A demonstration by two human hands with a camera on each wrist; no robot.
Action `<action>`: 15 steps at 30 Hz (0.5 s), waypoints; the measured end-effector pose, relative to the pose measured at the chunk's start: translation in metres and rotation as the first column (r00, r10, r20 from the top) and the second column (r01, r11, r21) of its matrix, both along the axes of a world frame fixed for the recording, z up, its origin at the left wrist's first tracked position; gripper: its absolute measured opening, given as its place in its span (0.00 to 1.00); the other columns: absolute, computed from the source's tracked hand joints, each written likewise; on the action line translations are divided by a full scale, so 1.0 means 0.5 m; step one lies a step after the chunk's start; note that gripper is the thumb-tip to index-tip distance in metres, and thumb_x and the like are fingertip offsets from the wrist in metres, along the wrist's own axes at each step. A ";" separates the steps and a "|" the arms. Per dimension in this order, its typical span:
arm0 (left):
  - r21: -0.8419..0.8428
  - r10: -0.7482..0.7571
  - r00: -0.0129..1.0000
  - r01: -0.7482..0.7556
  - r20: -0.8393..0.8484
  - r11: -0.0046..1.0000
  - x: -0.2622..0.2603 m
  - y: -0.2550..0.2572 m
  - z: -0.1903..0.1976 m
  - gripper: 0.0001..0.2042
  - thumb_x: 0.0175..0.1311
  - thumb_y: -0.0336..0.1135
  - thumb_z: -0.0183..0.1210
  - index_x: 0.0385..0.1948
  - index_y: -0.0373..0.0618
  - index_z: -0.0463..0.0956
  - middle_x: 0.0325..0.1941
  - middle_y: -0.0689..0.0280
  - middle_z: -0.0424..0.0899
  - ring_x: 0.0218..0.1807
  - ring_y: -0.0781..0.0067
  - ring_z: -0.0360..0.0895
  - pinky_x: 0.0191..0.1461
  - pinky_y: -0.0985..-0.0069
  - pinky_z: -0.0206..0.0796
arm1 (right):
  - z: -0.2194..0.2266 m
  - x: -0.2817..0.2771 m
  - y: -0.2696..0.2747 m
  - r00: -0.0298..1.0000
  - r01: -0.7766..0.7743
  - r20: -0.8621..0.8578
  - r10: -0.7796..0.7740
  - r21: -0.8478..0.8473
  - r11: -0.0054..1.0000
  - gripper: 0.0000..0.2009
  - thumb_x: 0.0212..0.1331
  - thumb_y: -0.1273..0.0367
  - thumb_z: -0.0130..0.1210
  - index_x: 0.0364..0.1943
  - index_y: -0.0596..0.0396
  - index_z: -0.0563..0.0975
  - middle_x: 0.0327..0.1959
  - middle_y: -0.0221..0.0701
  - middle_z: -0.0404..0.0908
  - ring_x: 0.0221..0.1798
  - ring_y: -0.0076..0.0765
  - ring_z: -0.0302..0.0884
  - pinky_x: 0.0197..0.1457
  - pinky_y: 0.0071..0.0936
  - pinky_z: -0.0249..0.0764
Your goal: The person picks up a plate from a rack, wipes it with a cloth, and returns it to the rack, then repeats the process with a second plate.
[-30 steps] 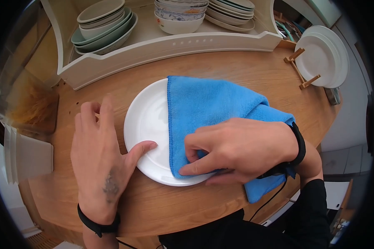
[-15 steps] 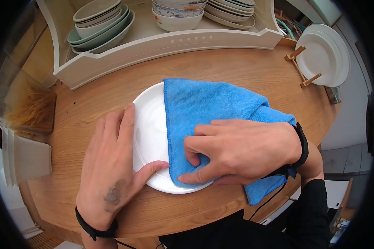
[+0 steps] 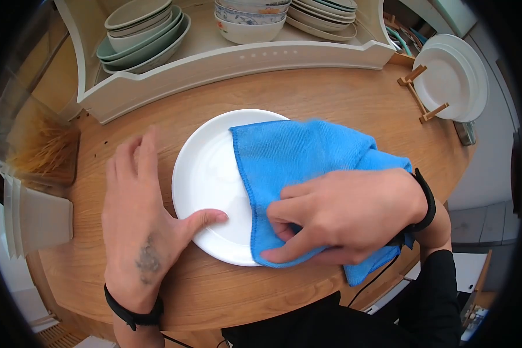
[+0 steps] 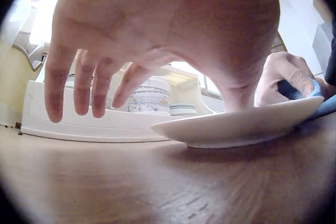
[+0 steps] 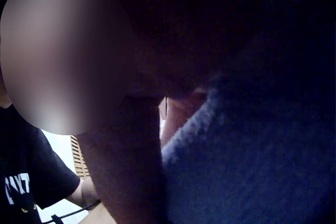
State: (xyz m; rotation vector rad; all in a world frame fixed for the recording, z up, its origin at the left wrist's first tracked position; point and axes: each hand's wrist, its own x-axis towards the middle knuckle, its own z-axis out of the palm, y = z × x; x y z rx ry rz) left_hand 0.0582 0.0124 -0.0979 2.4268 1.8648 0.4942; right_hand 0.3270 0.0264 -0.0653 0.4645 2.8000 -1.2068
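Observation:
A round white plate [image 3: 209, 168] lies on the wooden table, and a blue cloth [image 3: 307, 139] covers its right part. My right hand [image 3: 348, 214] grips the cloth with curled fingers, the thumb low near the plate's front edge. To the left of the plate is my left hand [image 3: 139, 214], its fingers extended clear of the rim. Its thumb [image 3: 209, 218] reaches over the plate's near left part. In the left wrist view the thumb comes down at the plate [image 4: 236, 129], while the other fingers hang beside it. Dark cloth [image 5: 252, 166] fills much of the right wrist view.
Behind the plate, a cream rack [image 3: 238, 61] holds stacked bowls [image 3: 249, 29] and plates [image 3: 322, 23]. More white plates [image 3: 446, 81] stand in a wooden holder [image 3: 414, 95] at the right. White plastic containers [image 3: 43, 217] and a clear box [image 3: 43, 145] stand at the left.
My left fingers came onto the plate's left side, then lifted away leftward. My right hand has drawn the cloth's left edge rightward, uncovering more of the plate.

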 end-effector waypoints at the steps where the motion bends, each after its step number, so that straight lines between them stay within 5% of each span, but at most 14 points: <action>1: 0.000 0.001 1.000 -0.001 0.000 1.000 -0.001 0.000 0.001 0.59 0.31 0.57 0.82 0.72 0.44 0.62 0.68 0.49 0.68 0.69 0.44 0.69 0.68 0.56 0.68 | -0.001 -0.007 -0.010 1.000 0.021 -0.008 -0.021 -0.006 1.000 0.20 0.55 0.70 0.63 0.55 0.53 0.81 0.44 0.40 0.75 0.49 0.48 0.76 0.49 0.42 0.77; 5: 0.065 0.023 1.000 -0.022 -0.014 0.998 0.003 -0.002 0.003 0.51 0.36 0.54 0.81 0.65 0.37 0.68 0.66 0.48 0.70 0.67 0.44 0.70 0.63 0.57 0.71 | -0.027 -0.031 -0.039 0.993 0.078 -0.105 -0.062 0.158 0.984 0.23 0.55 0.71 0.61 0.57 0.56 0.78 0.45 0.44 0.73 0.46 0.49 0.75 0.47 0.40 0.77; 9: 0.054 -0.020 0.998 0.023 -0.065 0.998 0.006 -0.010 0.005 0.43 0.41 0.51 0.79 0.58 0.33 0.72 0.64 0.46 0.71 0.65 0.42 0.70 0.59 0.58 0.73 | -0.022 -0.028 -0.025 0.995 0.092 -0.051 -0.086 0.138 0.986 0.22 0.55 0.71 0.60 0.57 0.57 0.79 0.44 0.43 0.72 0.46 0.48 0.75 0.46 0.40 0.77; 15: -0.112 -0.169 0.984 0.173 0.050 0.978 0.004 -0.019 0.013 0.45 0.41 0.53 0.79 0.60 0.34 0.71 0.66 0.49 0.70 0.66 0.45 0.70 0.63 0.57 0.71 | -0.013 -0.028 -0.026 0.995 0.102 -0.026 -0.099 0.183 0.978 0.20 0.57 0.73 0.58 0.55 0.57 0.80 0.42 0.43 0.72 0.48 0.48 0.76 0.47 0.41 0.77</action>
